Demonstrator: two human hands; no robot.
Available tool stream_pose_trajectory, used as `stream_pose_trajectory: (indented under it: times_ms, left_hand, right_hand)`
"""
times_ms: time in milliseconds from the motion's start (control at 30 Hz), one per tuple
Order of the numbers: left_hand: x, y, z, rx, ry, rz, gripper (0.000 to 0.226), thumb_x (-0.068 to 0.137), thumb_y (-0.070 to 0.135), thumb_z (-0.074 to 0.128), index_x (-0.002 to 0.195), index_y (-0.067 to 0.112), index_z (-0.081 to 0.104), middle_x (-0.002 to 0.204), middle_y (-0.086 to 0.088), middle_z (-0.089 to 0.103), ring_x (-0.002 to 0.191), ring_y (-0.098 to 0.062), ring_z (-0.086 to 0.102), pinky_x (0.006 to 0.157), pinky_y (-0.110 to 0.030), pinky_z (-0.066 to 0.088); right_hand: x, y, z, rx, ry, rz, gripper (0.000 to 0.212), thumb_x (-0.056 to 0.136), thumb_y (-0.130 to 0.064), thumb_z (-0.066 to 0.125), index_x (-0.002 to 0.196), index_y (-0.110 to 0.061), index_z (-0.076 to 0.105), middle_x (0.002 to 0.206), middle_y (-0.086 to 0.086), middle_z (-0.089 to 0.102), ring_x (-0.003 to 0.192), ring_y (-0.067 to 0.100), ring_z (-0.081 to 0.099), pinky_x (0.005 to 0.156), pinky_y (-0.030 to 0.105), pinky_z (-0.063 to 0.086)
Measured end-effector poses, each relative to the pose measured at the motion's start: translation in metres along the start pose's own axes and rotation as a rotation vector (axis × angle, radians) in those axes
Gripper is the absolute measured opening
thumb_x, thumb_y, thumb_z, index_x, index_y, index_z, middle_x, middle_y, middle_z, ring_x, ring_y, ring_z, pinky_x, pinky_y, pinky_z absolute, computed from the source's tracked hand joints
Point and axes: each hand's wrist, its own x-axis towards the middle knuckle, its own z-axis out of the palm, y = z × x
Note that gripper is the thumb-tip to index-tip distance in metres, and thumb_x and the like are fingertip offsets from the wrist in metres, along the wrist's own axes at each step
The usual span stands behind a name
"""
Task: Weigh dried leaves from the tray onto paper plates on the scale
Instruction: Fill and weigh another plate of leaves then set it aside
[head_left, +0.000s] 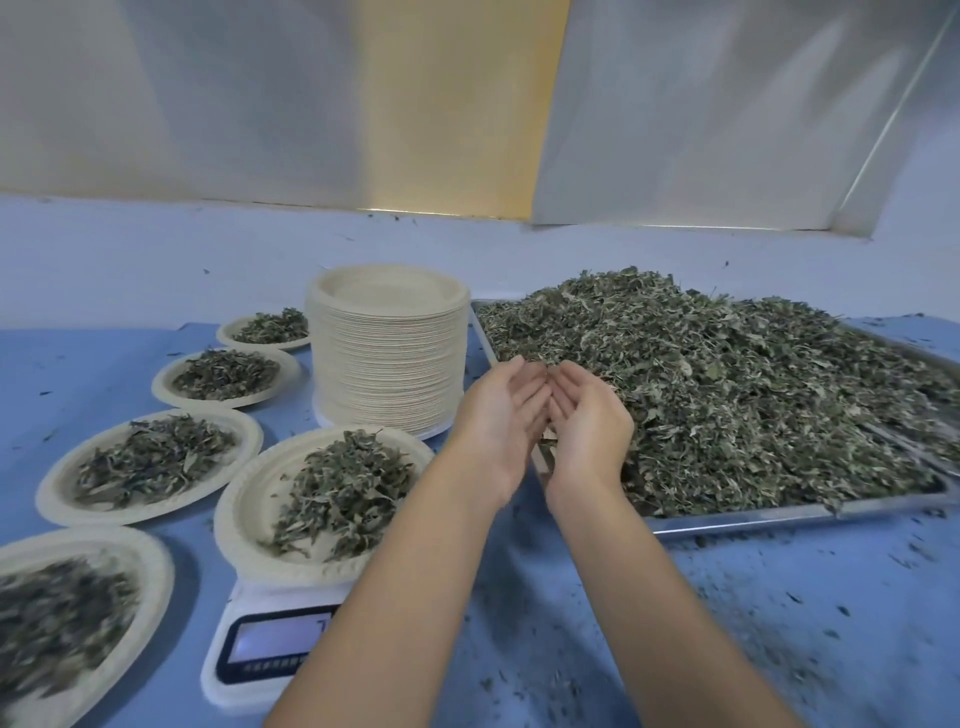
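Observation:
A metal tray (779, 514) on the right holds a big heap of dried leaves (753, 374). My left hand (501, 415) and my right hand (589, 426) are cupped side by side over the tray's left edge, palms facing each other, fingertips at the heap. I cannot tell whether leaves lie between the palms. To the left a white scale (270, 649) carries a paper plate (234, 519) with a pile of leaves (348, 488) on it. My left forearm hides part of the scale's lit display.
A tall stack of paper plates (387, 364) stands between the scale and the tray. Several filled plates (148, 462) line the left side of the blue table (727, 623). Leaf crumbs are scattered on the table in front of the tray. A shiny wall rises behind.

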Motion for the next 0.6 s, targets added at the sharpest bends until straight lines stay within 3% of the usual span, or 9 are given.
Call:
stream_pose_trajectory:
  times_ms: [167, 300, 400, 467, 600]
  left_hand:
    - [-0.021, 0.026, -0.025, 0.042, 0.056, 0.083, 0.035, 0.1, 0.012, 0.035, 0.125, -0.008, 0.05, 0.134, -0.02, 0.052, 0.126, -0.025, 0.049, 0.103, -0.03, 0.037]
    - [-0.039, 0.05, -0.052, 0.149, 0.114, 0.161, 0.026, 0.098, 0.013, 0.038, 0.103, -0.002, 0.059, 0.12, -0.018, 0.06, 0.115, -0.024, 0.058, 0.1, -0.03, 0.043]
    - [-0.049, 0.067, -0.079, 0.243, 0.256, 0.283, 0.027, 0.098, 0.012, 0.037, 0.091, 0.006, 0.063, 0.118, -0.013, 0.062, 0.115, -0.02, 0.058, 0.103, -0.03, 0.042]
    - [-0.053, 0.076, -0.099, 0.316, 0.364, 0.352, 0.027, 0.098, 0.013, 0.037, 0.093, 0.011, 0.063, 0.122, -0.008, 0.061, 0.116, -0.015, 0.057, 0.102, -0.028, 0.042]
    - [-0.053, 0.08, -0.136, 0.504, 0.545, 0.38, 0.032, 0.097, 0.02, 0.041, 0.12, 0.014, 0.062, 0.13, 0.001, 0.057, 0.122, -0.012, 0.049, 0.104, -0.032, 0.037]
  right_hand:
    - [-0.022, 0.007, 0.014, 0.032, -0.149, 0.037, 0.028, 0.096, 0.004, 0.039, 0.093, -0.008, 0.064, 0.095, 0.008, 0.068, 0.096, 0.017, 0.067, 0.082, 0.02, 0.055]
    - [-0.036, 0.02, 0.028, -0.062, -0.24, 0.03, 0.033, 0.093, 0.007, 0.039, 0.087, -0.01, 0.066, 0.093, 0.006, 0.071, 0.089, 0.012, 0.069, 0.08, 0.019, 0.056]
    - [-0.042, 0.034, 0.031, -0.207, -0.253, 0.013, 0.033, 0.093, 0.005, 0.041, 0.087, -0.015, 0.067, 0.092, -0.001, 0.07, 0.089, 0.006, 0.067, 0.074, 0.014, 0.055]
    - [-0.045, 0.042, 0.03, -0.275, -0.258, 0.03, 0.033, 0.093, 0.003, 0.042, 0.086, -0.017, 0.067, 0.092, -0.003, 0.069, 0.091, 0.005, 0.066, 0.07, 0.013, 0.053]
    - [-0.046, 0.048, 0.027, -0.377, -0.281, 0.038, 0.036, 0.093, 0.002, 0.041, 0.084, -0.022, 0.066, 0.095, -0.005, 0.068, 0.096, 0.005, 0.064, 0.074, 0.014, 0.049]
